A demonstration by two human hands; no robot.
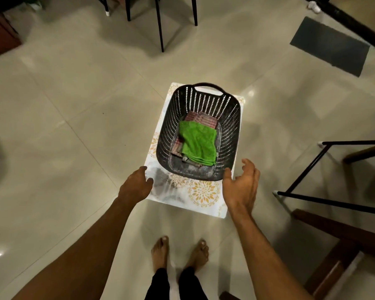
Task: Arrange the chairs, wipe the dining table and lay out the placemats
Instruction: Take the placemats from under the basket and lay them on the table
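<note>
A black slotted basket (230,126) stands on a white placemat with gold flower prints (201,195) lying on the tiled floor. In the basket a folded green cloth (197,144) lies over red-patterned folded mats (200,120). My left hand (135,185) hovers at the placemat's near left corner, fingers loosely curled, with nothing held. My right hand (240,185) is spread open beside the basket's near right corner, thumb close to the rim.
Black chair legs (160,24) stand ahead. Another black-framed chair (307,169) is at the right, with brown wooden furniture (344,241) behind it. A dark grey mat (331,46) lies at the far right under a black table edge (353,20). My bare feet (180,254) are below.
</note>
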